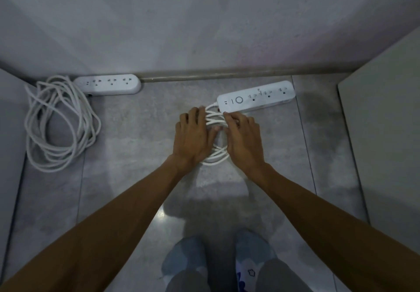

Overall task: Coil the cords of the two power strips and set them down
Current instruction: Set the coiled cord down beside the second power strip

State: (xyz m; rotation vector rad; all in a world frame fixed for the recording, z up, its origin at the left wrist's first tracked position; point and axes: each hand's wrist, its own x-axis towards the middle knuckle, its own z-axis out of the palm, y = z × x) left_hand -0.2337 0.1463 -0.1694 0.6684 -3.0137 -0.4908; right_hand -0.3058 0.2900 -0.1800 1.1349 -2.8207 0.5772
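The coiled cord (216, 137) of the nearer power strip (256, 97) lies in tight loops on the floor (141, 132), just beside the strip's switch end. The left hand (193, 137) and right hand (243, 137) press on it from either side, fingers (229, 115) spread loosely over the loops and not closed around them. This looks like the setting-down step for the second strip; next the hands should lift away gently so the loops do not spring apart. The other power strip (109, 84) sits against the wall (204, 30), well apart at left, its cord (61, 123) in a looser coil beside it. Nothing stands in the way; a cabinet side (386, 132) rises at right
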